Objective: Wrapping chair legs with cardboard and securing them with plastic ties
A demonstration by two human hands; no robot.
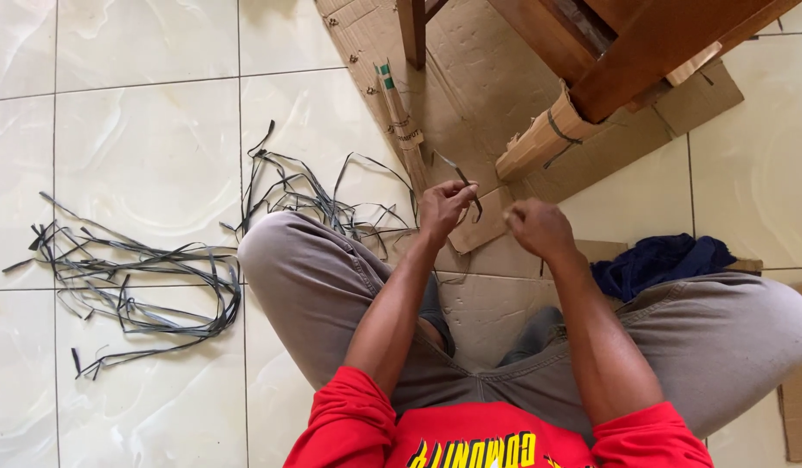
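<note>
- Dark plastic strip (pixel 467 184) sits pinched in the left hand (pixel 444 208), fingers curled shut, wrist raised.
- Right hand (pixel 538 227) fisted; its contents can't be told.

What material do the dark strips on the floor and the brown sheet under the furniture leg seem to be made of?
The dark strips look like thin plastic strapping: flat, slightly glossy, holding springy curls. The brown sheet seems to be corrugated cardboard: matte, creased, with metal staples along one edge.
</note>
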